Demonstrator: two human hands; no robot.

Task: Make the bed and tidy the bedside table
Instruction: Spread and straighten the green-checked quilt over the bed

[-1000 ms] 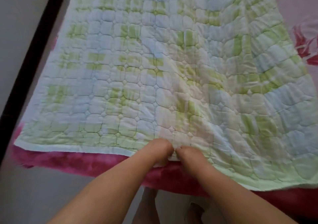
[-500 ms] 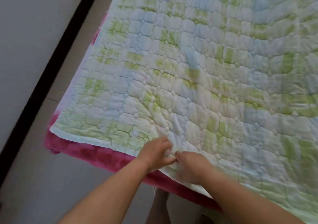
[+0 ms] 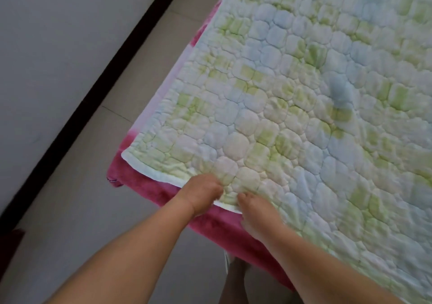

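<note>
Along the near edge of the bed (image 3: 224,231), a quilted blanket (image 3: 304,107) in pale green, blue and white checks is spread out pretty flat, with its puffy stitched squares showing all over. Most of the frame's right side is covered by it, and it runs off the top and right edges of the view. Its white-bound hem is seen running diagonally from the lower-left corner down toward the right. Underneath, a fuzzy magenta blanket (image 3: 145,186) is left sticking out along that near edge, and a paler pink stretch of it is visible up the left side of the quilt.

Both hands are placed close together right at the hem, near the quilt's lower-left corner. The left hand (image 3: 202,192) is curled up with its fingers bunched into the fabric, so the edge looks pinched by it. The right hand (image 3: 253,210) is laid just beside it, fingers bent down onto the hem; a bit of the white binding is seen between the two hands. Whether the right hand's fingers are actually closed around the edge or only pressed on top can't be told from this angle, honestly. Bare forearms are stretched in from the bottom of the frame.

Left of the bed, a grey tiled floor (image 3: 93,210) is seen, crossed by a black strip (image 3: 98,88) along the base of a light wall (image 3: 58,34). A bare leg is partly visible below the bed edge, between the arms.
</note>
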